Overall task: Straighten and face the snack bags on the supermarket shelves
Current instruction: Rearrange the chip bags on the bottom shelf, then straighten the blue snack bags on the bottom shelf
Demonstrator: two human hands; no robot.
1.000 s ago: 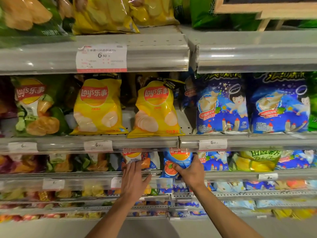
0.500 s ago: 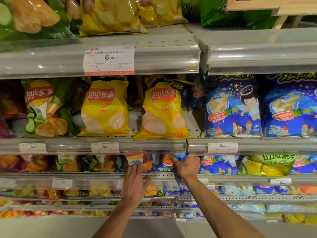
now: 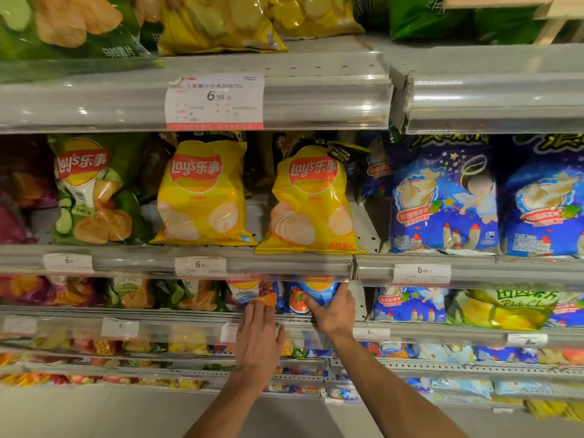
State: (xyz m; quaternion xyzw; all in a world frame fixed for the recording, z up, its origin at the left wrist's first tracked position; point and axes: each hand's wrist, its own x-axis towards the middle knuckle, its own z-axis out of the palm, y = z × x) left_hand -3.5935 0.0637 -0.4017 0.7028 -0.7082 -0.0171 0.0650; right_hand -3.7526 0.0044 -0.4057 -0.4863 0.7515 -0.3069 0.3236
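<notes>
Mid-task: the right hand [image 3: 331,311] grips the blue Lay's bag [image 3: 316,292] on the third shelf [image 3: 158,324]; the left hand [image 3: 257,336], fingers straight, touches its neighbour bag [image 3: 249,294]. The right yellow Lay's bag [image 3: 311,200] above leans, unfaced.

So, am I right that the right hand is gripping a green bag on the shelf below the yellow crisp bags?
Not quite: the head view shows the right hand gripping a blue bag, not a green one, on the shelf below the yellow crisp bags.
</notes>
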